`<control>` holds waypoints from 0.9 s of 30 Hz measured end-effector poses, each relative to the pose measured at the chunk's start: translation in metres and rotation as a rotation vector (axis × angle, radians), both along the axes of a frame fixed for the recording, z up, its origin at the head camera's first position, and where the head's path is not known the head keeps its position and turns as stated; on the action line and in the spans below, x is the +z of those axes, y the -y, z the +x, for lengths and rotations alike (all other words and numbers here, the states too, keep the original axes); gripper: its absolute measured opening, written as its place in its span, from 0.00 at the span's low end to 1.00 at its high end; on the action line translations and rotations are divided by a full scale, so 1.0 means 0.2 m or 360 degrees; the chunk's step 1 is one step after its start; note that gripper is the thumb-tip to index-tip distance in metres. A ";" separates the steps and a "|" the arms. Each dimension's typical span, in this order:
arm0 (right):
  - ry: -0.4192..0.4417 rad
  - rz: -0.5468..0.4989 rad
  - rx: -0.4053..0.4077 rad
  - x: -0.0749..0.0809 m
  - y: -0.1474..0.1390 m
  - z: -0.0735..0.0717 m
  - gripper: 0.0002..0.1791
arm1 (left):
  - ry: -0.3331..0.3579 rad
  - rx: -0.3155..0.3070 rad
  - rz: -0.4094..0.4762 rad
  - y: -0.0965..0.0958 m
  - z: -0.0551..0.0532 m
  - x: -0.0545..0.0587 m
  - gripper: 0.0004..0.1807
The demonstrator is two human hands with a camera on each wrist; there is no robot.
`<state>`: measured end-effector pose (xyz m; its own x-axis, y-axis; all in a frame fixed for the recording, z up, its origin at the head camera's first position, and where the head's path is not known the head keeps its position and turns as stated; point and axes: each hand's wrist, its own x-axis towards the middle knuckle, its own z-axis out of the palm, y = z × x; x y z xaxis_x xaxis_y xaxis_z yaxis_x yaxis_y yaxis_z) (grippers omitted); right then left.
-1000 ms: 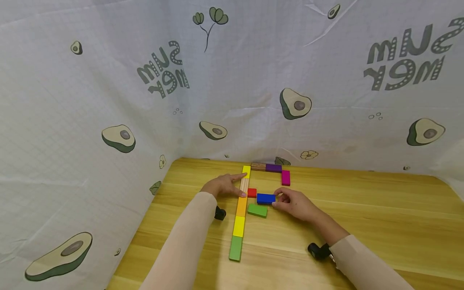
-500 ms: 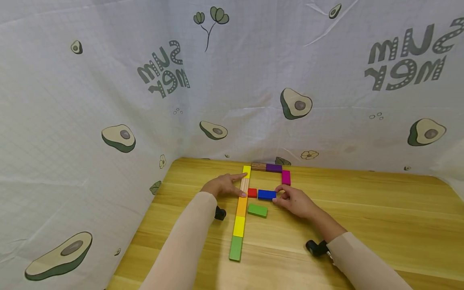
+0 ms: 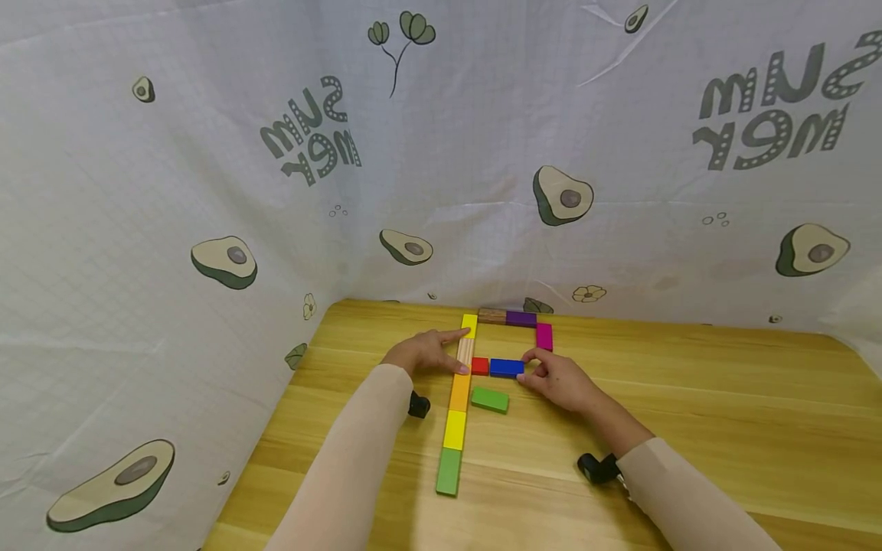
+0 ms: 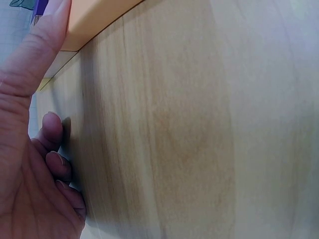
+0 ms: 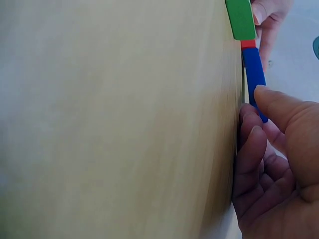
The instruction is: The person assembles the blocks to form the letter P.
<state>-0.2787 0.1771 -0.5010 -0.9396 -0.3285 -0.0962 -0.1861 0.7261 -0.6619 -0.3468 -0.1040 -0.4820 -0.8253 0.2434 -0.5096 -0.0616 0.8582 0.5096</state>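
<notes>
My right hand pinches the right end of a blue block between thumb and index finger; in the right wrist view the thumb lies on the blue block. Left of it a red block sits against the column of blocks. My left hand rests along that column, index finger stretched onto the far yellow block, thumb at the orange block. Between them lies a striped wood-coloured block. The left wrist view shows the thumb on the orange block.
A green block lies loose below the blue one. The column runs nearer with a yellow block and a light green block. Brown, purple and magenta blocks lie at the back, near the printed cloth.
My right hand has moved the blue block slightly away from me, level with the red block. It now lies close beside the red one. My left hand has stayed in place.
</notes>
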 end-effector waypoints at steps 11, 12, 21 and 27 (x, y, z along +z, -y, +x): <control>-0.0044 0.0043 -0.0012 -0.01 0.01 -0.01 0.17 | -0.0007 -0.0005 -0.0002 0.00 0.00 0.01 0.50; -0.0049 0.0044 -0.0010 -0.01 0.01 -0.01 0.17 | -0.0004 -0.0004 -0.0002 0.00 0.00 0.01 0.50; -0.0076 0.0062 0.0008 0.01 0.01 -0.01 0.17 | 0.0008 0.0018 0.0015 -0.01 0.00 0.01 0.50; -0.0076 0.0072 0.0011 0.01 0.03 0.00 0.18 | 0.0024 0.0039 0.0012 -0.01 0.00 0.01 0.51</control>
<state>-0.2795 0.1721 -0.4998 -0.9412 -0.3311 -0.0664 -0.2216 0.7539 -0.6185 -0.3470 -0.1025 -0.4809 -0.8231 0.2272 -0.5205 -0.0902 0.8526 0.5148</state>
